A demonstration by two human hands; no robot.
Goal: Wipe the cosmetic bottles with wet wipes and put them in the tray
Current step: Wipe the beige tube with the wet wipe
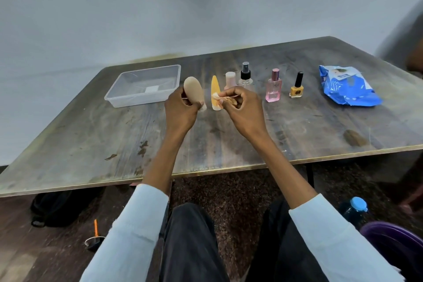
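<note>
The left hand (182,107) covered the lower part of the beige tube (193,89), so its cap end showed only as a pale tip. The right hand (246,107) hid most of the wet wipe (216,96); how the wipe was folded could not be told. The wipe and fingers masked the middle of the yellow tube (215,89) and the base of the pale pink bottle (230,79). The label on the pink perfume bottle (273,88) and the print on the blue wipes pack (348,86) were too small to read. The purple object (393,245) was cut off by the right edge.
</note>
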